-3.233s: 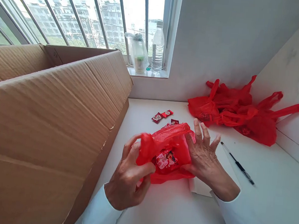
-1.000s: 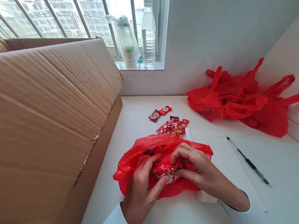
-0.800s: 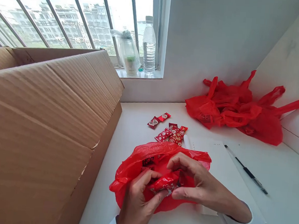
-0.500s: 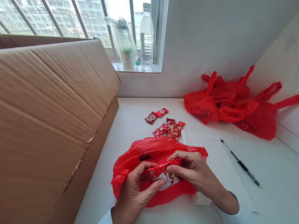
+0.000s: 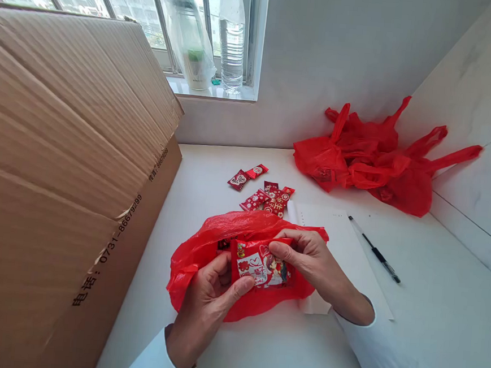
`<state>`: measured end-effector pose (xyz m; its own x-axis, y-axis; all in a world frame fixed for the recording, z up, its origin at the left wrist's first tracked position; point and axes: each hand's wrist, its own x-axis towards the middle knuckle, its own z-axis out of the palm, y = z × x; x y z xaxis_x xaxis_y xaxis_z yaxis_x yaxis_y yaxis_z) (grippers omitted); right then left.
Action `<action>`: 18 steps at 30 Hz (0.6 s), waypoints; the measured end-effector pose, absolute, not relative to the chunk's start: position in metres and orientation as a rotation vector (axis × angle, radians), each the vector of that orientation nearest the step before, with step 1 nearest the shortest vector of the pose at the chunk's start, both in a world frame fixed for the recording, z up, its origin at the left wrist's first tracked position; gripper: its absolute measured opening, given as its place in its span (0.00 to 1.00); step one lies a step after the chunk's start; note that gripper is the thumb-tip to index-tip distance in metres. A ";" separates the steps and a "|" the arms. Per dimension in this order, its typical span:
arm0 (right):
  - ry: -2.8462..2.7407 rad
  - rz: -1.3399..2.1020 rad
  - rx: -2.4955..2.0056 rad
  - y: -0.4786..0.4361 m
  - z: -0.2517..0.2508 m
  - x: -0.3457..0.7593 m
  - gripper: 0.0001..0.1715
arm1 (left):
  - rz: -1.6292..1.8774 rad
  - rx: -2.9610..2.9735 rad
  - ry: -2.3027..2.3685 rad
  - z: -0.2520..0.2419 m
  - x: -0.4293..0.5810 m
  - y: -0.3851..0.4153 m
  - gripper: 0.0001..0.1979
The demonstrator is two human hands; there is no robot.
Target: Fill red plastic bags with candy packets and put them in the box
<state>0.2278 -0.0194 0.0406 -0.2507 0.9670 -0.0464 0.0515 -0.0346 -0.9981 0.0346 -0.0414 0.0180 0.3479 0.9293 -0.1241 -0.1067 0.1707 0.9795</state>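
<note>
Between my two hands is a red snack packet (image 5: 260, 263) with a white panel and a cartoon couple printed on it, its front tilted up toward me. My left hand (image 5: 211, 297) grips its lower left side, thumb across the front. At the upper right corner, my right hand (image 5: 307, 260) pinches it between thumb and fingers. Under the packet lies an open red plastic bag (image 5: 207, 240), its mouth spread toward me. A dark printed wrapper shows partly inside the bag; the rest of its contents is hidden.
Several small red packets (image 5: 255, 199) lie beyond the bag. A notebook (image 5: 331, 225) and a black pen (image 5: 374, 249) are to the right. Tied red bags (image 5: 371, 154) sit against the wall. A large cardboard box (image 5: 69, 153) borders the left; a water bottle (image 5: 231, 41) stands on the sill.
The packet has turned so that its printed front shows more fully. Both hands still hold it over the bag. The view has shifted, so everything sits a little higher and further left.
</note>
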 end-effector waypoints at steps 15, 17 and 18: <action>-1.507 1.617 -1.074 -0.021 0.049 0.236 0.15 | 1.099 1.088 0.973 0.017 0.040 -0.041 0.16; -1.498 1.611 -1.058 -0.021 0.050 0.238 0.13 | 1.193 1.168 1.029 0.019 0.038 -0.040 0.15; -1.502 1.560 -1.041 -0.022 0.050 0.237 0.12 | 1.234 1.233 1.055 0.021 0.036 -0.040 0.15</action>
<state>0.2373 -0.0220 0.0504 -0.4127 0.9083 -0.0683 0.0340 -0.0596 -0.9976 0.0364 -0.0397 0.0207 0.0802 0.9944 0.0691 -0.0861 -0.0621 0.9943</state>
